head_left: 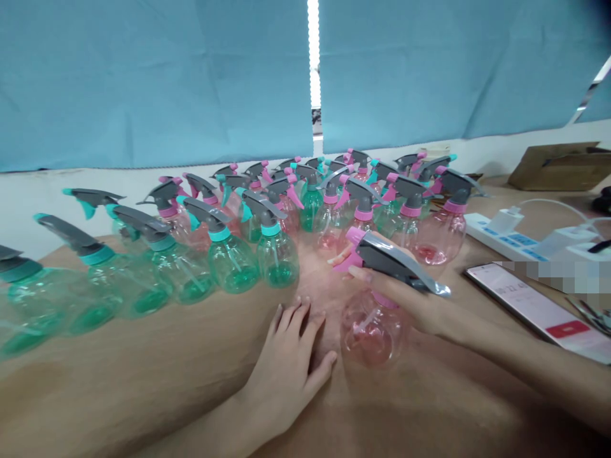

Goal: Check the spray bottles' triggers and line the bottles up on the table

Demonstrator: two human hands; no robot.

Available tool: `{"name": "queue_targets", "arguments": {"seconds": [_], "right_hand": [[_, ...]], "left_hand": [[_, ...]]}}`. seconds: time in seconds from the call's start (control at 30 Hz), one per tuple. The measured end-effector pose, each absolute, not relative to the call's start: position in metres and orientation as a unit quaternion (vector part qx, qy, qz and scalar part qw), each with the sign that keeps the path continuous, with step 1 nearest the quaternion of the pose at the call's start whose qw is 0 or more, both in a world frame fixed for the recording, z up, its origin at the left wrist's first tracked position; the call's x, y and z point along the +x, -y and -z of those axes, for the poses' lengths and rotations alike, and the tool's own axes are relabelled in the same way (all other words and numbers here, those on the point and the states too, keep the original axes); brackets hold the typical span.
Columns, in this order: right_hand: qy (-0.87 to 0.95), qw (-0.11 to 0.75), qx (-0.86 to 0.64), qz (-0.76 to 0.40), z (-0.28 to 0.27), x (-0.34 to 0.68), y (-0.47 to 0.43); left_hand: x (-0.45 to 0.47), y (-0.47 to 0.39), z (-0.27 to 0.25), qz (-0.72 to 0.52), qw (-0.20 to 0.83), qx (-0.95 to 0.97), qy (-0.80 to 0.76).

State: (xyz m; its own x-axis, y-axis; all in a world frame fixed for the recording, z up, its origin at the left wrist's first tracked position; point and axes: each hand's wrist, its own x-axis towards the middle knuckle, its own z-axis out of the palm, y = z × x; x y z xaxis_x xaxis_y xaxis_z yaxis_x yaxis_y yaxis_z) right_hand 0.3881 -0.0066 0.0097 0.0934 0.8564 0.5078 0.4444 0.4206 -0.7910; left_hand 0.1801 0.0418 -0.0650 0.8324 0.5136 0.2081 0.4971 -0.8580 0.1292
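Observation:
A pink spray bottle [370, 334] with a grey and pink trigger head stands upright on the table in front of me. Wrapped round its neck, just under the spray head, is my right hand [396, 286], closed on it. A strip of clear film sticks out from the back of that head. My left hand [291, 356] lies palm down on the tabletop, fingers spread, apart from the bottle and holding nothing. Beyond it stands a green spray bottle [278, 257] with a turquoise collar, and another green spray bottle [233, 264] is beside that one.
More green bottles [147, 286] line the left side, and several mixed pink and green ones crowd the back. On the right lie a phone [534, 305] and a white power strip [501, 235] with plugs. A brown cardboard box [558, 166] sits behind them. A blue curtain [157, 83] hangs at the back.

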Motion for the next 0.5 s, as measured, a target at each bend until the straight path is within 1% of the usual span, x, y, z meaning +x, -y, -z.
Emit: {"name": "queue_targets", "arguments": {"seconds": [0.3,0.5], "right_hand": [[0.657,0.528,-0.486,-0.231,-0.022,0.387,0.009],[0.653,0.523,-0.502,-0.220,-0.024,0.387,0.011]], "left_hand": [[0.180,-0.043,0.068,-0.129,0.028,0.956,-0.261],[0.179,-0.044,0.067,-0.133,0.027,0.956,-0.259]]}}
